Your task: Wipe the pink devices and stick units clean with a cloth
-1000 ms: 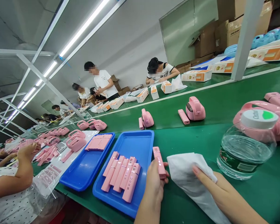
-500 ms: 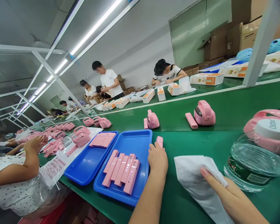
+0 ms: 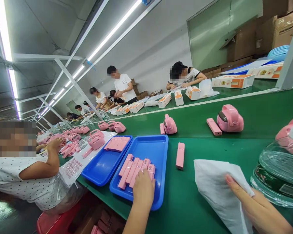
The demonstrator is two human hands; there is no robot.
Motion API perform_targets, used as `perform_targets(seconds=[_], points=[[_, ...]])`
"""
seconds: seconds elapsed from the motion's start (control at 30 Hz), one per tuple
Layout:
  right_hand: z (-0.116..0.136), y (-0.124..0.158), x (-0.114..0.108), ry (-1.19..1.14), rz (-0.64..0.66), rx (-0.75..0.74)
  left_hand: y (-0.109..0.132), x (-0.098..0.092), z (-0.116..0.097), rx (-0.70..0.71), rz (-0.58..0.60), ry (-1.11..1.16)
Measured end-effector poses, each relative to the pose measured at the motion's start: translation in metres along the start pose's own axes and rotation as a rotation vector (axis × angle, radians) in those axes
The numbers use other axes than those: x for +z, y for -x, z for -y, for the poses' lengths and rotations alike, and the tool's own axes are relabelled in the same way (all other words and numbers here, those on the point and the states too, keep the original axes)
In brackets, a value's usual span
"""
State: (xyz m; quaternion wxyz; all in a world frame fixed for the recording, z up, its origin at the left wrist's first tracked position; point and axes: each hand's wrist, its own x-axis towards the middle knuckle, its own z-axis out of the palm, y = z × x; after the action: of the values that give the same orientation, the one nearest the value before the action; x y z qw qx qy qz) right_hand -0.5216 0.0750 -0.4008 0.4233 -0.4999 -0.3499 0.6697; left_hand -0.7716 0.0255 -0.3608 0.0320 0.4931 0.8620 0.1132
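Note:
My left hand (image 3: 143, 188) is over the near blue tray (image 3: 158, 191), its fingers curled round the rightmost pink stick (image 3: 151, 169); the hand hides most of that stick. Several other pink sticks (image 3: 130, 169) lie side by side to its left. One more pink stick (image 3: 180, 156) rests alone on the green table, right of the tray. In my right hand (image 3: 256, 201) is a white cloth (image 3: 217, 188), pinched under the thumb and hanging toward the table edge.
A large water bottle (image 3: 279, 172) stands at the right. Another blue tray (image 3: 95, 170) holds more pink sticks. Pink handled devices (image 3: 230, 118) stand along the raised green strip. A co-worker in a dotted top (image 3: 21, 178) sits at the left. White-orange boxes (image 3: 164, 100) line the far bench.
My left hand has left the single pink stick lying on the table and moved left into the tray onto another. My right hand still holds the cloth. The view has shifted left.

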Motion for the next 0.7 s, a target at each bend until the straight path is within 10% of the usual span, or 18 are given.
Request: perform_targets(seconds=[0.27,0.5,0.7], points=[[-0.003,0.007,0.0,-0.18,0.169,0.092,0.009,-0.01,-0.011,0.078,0.171,0.593],[-0.012,0.01,0.001,0.377,0.047,-0.661,0.06,0.023,-0.081,0.021,0.749,1.426],[-0.033,0.008,0.016,0.734,0.523,-1.338,0.06,0.024,-0.089,-0.095,0.782,1.894]])
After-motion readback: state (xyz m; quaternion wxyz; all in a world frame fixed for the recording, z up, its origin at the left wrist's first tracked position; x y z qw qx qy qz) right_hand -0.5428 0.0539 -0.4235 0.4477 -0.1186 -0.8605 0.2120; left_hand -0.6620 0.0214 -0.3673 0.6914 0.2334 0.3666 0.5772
